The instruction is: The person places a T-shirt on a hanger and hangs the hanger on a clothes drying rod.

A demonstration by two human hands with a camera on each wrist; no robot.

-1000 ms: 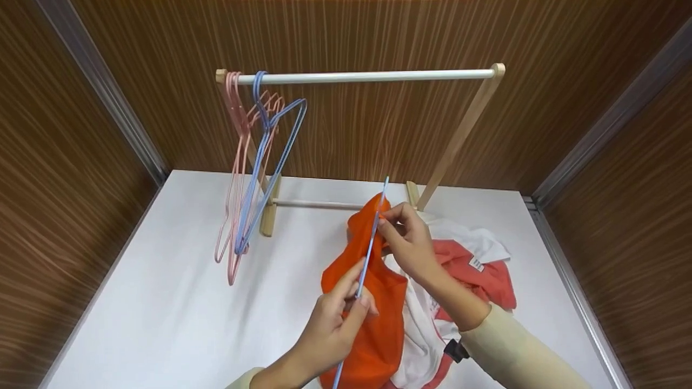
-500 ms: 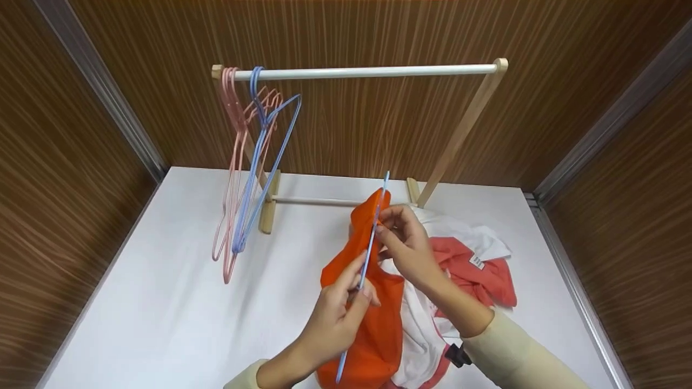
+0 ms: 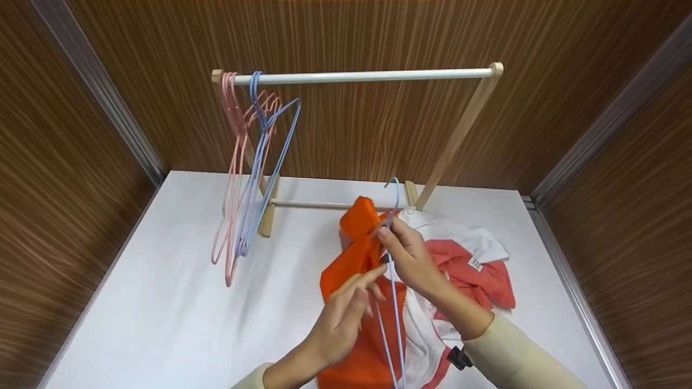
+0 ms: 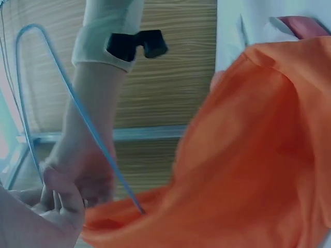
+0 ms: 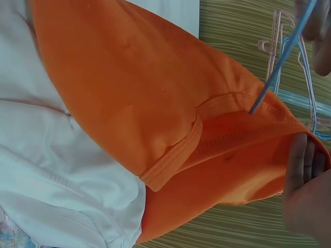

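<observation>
An orange garment (image 3: 346,275), apparently a shirt, hangs in folds in front of me. My right hand (image 3: 411,254) pinches its edge together with the neck of a light blue clothes hanger (image 3: 398,319); the hanger's hook points up above the thumb. In the right wrist view the right fingers (image 5: 297,160) lie inside the garment's hem-like edge, and one hanger arm (image 5: 282,62) enters the opening. My left hand (image 3: 340,319) is beside the hanger, index finger stretched towards it and slightly blurred. The left wrist view shows the hanger's other rounded end (image 4: 33,28) outside the cloth.
Behind stands a rack with a white bar (image 3: 367,76) and wooden legs. Several pink hangers (image 3: 233,108) and blue hangers (image 3: 258,108) hang at its left end. White cloth (image 3: 421,324) with red trim and a coral garment (image 3: 459,265) lie on the white table at right.
The hanger has turned from edge-on so its hook and two wires show, and it has shifted right. My left hand has loosened its fingers from it; the garment's top has folded over leftwards.
</observation>
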